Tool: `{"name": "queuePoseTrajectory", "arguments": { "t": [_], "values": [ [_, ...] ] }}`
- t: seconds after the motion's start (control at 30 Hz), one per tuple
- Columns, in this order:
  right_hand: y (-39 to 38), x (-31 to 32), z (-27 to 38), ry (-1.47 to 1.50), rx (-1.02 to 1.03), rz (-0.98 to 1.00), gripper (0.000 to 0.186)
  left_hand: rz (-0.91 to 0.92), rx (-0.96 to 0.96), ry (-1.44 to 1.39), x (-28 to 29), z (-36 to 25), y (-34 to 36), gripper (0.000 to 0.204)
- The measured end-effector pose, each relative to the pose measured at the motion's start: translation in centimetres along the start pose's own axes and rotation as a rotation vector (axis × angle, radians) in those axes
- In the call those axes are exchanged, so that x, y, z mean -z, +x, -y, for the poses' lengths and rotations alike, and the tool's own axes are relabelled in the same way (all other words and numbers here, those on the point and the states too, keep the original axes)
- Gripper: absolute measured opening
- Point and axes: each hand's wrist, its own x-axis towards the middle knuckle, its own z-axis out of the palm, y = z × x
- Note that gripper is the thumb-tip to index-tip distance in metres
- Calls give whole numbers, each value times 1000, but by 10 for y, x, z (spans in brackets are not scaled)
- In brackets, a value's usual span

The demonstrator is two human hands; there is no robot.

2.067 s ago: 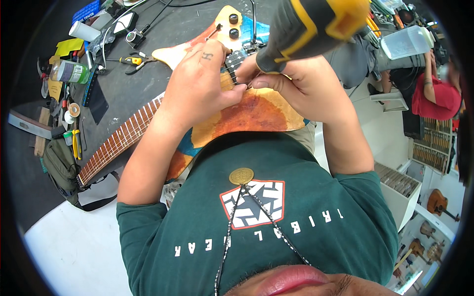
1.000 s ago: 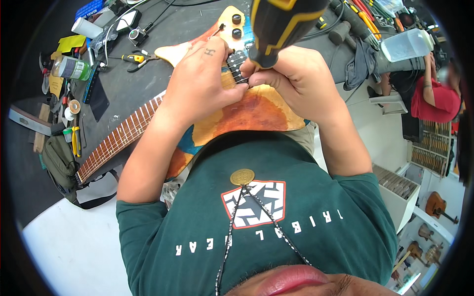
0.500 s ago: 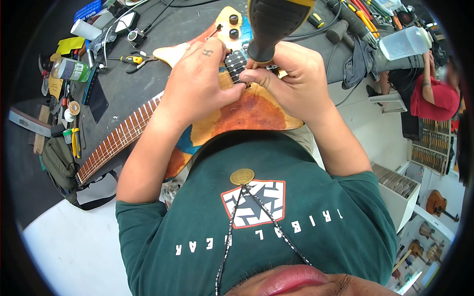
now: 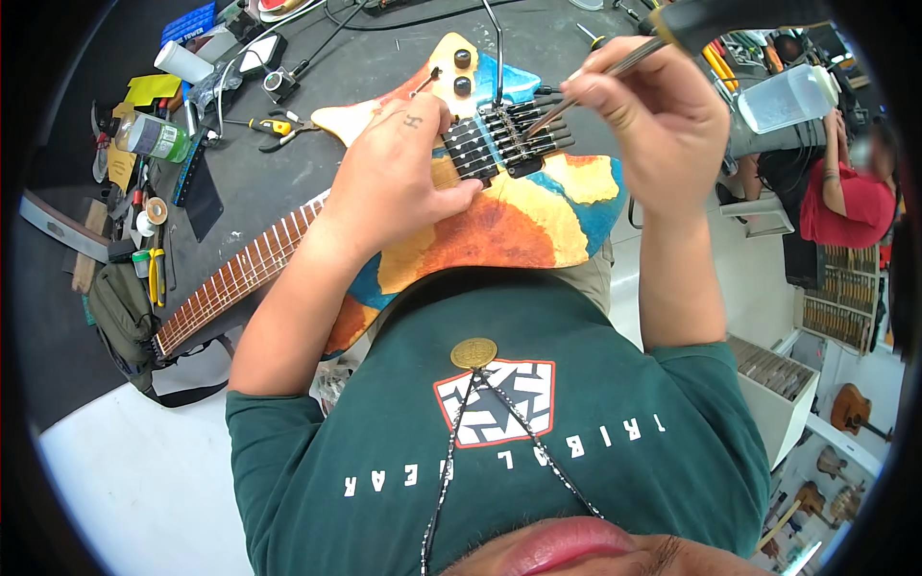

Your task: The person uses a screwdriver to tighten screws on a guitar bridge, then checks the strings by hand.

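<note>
Right fingers (image 4: 602,94) are pinching a screwdriver (image 4: 725,21), ideally steadying its tip over the bridge (image 4: 503,137) leftward; left fingers (image 4: 453,200) are resting, grasp unclear.

The left forearm (image 4: 293,307) slants up and inward from a bent elbow, leading almost straight through the wrist (image 4: 351,230) into the left hand (image 4: 389,168). That hand lies with its back upward, the left thumb (image 4: 456,199) stretched out to the right, well apart from the bent fingers (image 4: 439,113), whose tips are mostly hidden. A small dark tattoo (image 4: 413,122) sits near the knuckles. The right forearm (image 4: 680,278) rises nearly vertically in the view. The right hand (image 4: 672,125) is raised off to the right, apart from the left one, its thumb (image 4: 605,99) and index finger (image 4: 607,60) closed in a pinch, the remaining fingers curled.
</note>
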Motion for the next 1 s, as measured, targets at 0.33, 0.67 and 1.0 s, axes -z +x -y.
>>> {"name": "queuePoseTrajectory", "arguments": {
  "t": [0.33,0.67,1.0],
  "values": [
    [56,96,-37,-201,-230,-35,19,112,92,-118,30,5,16,51],
    [104,52,-10,-803,-270,202,5,73,362,-349,69,71,58,22],
    [89,-58,-9,-301,-52,400,12,-349,324,-1208,39,-8,58,27]
  ]
}}
